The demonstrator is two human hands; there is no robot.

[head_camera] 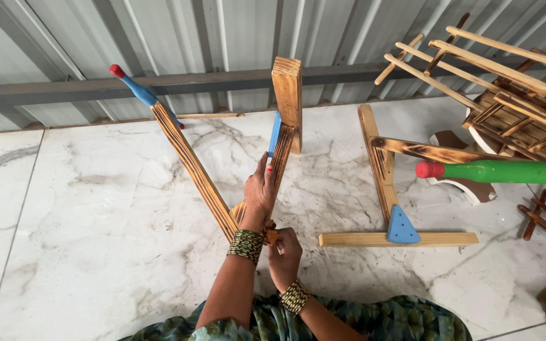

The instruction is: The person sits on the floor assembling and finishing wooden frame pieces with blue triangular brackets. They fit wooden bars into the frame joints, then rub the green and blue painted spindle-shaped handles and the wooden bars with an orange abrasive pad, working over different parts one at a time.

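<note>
A V-shaped wooden frame (222, 170) stands on the floor (83, 221) in the middle, before the metal wall (222, 38). The left hand (259, 192) holds its right bar, and the right hand (284, 252) is just below, at the joint where the two bars meet. To the right, a second wooden frame (390, 208) lies flat on the floor. Further right, a long stick (494, 172) lies before a pile of wooden frames (513, 95) in the far right corner.

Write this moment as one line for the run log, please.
left hand: grips upright slat | right hand: at frame joint, fingers closed | frame: standing on floor | second frame: lying right
</note>
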